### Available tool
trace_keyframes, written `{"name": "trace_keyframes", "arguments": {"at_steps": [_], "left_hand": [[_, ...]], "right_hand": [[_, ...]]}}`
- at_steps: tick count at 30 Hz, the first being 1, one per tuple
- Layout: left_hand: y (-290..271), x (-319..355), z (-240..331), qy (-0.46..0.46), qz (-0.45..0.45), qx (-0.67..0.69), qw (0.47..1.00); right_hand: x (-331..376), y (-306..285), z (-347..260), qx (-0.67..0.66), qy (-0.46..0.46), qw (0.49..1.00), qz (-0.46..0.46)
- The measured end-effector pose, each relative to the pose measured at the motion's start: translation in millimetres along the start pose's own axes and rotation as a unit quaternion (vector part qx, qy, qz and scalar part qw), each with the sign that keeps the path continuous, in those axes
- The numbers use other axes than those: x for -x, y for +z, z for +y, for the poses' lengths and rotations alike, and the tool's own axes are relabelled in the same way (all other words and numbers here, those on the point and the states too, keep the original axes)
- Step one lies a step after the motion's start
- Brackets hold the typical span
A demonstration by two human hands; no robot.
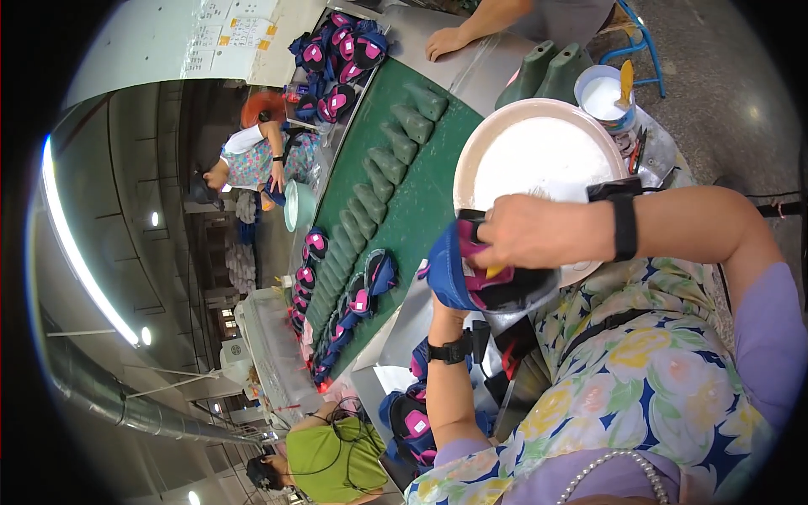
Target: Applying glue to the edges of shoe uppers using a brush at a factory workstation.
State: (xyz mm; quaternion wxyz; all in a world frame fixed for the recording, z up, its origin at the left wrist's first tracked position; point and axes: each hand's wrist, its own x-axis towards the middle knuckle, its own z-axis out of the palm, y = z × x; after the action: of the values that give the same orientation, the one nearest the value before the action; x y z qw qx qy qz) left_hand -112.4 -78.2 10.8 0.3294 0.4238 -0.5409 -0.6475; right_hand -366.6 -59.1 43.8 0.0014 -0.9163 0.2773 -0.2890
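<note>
**Blue-and-pink shoe upper point(452, 276) between two hands, beside the cream basin point(539, 108)**

Head view, the only one. Basin serves as landmark; white, wet-looking contents point(526, 160) fill much of it.

Upper: off the basin's lower-left edge, raised, blue outside, pink and black within.

Right hand point(543, 231): in front of the basin's lower part, at the upper's pink inner side. Fingers curled, close together. Something yellow shows just below them; whether they grip it, or the fabric, cannot tell.

Left hand point(448, 313): below-left of the basin, behind the upper. Only its wrist end shows; finger spread and hold hidden, cannot tell.

Handling, my judgement: light, soft, likely to sag where unsupported; seams and padding probably stiffen the edge. Not fragile, though anything wet on it would make it slick. Best hold: one palm backing the blue outside, fingertips on a dry part of the padded rim.

Around: green lasts point(370, 202) in a row left of the basin; two larger green lasts point(562, 74) just above it; white bucket point(581, 88) with yellow-handled brush point(626, 82) at its upper right; more uppers point(412, 421) well below-left.
</note>
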Motion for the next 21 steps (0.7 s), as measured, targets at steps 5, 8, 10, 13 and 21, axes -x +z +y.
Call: {"name": "trace_keyframes", "arguments": {"at_steps": [5, 8, 10, 13, 21], "left_hand": [[-3.9, 21.7, -12.7, -0.012, -0.015, 0.080, 0.997], [-2.3, 35.6, -18.5, -0.013, -0.013, 0.106, 0.994], [4.8, 38.2, -25.9, -0.026, -0.024, 0.115, 0.993], [19.8, 35.9, -38.2, -0.044, -0.056, 0.122, 0.990], [34.2, 46.6, -40.7, -0.024, -0.052, 0.031, 0.998]], "right_hand": [[1.3, -18.9, -4.1, -0.020, -0.007, 0.998, -0.054], [7.5, -40.0, 11.5, -0.092, 0.016, 0.988, 0.122], [6.5, -43.8, 6.9, -0.167, 0.041, 0.961, 0.214], [-9.7, -33.8, -9.9, -0.273, -0.079, 0.915, 0.286], [-14.6, -19.0, 5.6, -0.173, -0.082, 0.967, 0.171]]}}
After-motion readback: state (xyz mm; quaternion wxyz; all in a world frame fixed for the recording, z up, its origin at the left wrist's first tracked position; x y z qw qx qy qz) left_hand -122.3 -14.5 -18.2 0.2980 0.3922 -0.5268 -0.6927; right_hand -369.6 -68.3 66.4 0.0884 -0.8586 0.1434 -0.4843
